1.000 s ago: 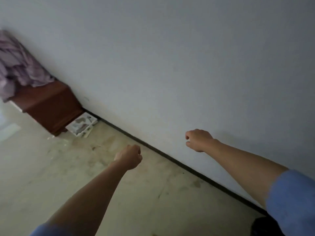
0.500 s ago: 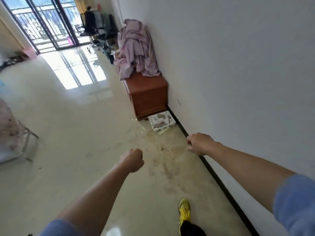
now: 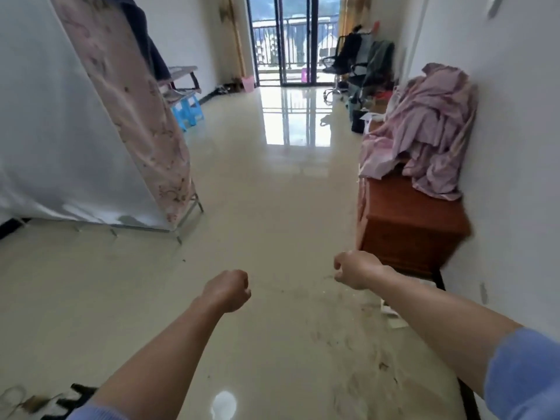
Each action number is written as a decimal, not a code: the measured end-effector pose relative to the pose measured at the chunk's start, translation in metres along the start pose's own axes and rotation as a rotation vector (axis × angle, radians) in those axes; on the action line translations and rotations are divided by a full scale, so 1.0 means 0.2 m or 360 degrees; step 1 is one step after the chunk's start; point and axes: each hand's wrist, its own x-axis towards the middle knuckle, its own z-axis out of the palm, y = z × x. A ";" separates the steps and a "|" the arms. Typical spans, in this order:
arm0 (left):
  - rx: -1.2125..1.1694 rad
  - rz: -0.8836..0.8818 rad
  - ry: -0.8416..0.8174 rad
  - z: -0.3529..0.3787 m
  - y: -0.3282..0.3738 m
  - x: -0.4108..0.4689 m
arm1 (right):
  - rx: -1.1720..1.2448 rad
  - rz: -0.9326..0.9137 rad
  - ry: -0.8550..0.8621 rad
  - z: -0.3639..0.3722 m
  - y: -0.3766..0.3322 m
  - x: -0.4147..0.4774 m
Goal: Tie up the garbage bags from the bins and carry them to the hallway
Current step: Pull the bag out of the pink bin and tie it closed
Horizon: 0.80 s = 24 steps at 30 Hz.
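Both arms stuck out front, left hand (image 3: 228, 291) and right hand (image 3: 356, 269) each balled into an empty fist over the glossy floor (image 3: 272, 207). Small pink bin (image 3: 248, 83) sits way down by the balcony door (image 3: 281, 40), left side; too far to make out any bag in it.

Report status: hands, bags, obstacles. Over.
Left hand and right hand fisted, holding nothing. No garbage bag in view. Wooden cabinet right, fabric wardrobe left of path.

Person w/ bare forearms, light blue sleeves (image 3: 524, 377) pushed up on both arms, no gloves.
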 end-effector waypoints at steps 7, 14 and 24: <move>-0.0056 -0.0229 -0.0070 -0.14 -0.46 0.54 | -0.0134 -0.0282 -0.0078 -0.17 -0.44 0.74; -0.0096 -0.0406 -0.0043 -0.52 -1.02 1.22 | -0.0190 -0.0461 -0.0121 -0.52 -1.05 1.61; -0.0323 -0.0886 0.0014 -0.86 -1.95 1.87 | -0.0486 -0.0992 -0.0139 -0.79 -2.14 2.71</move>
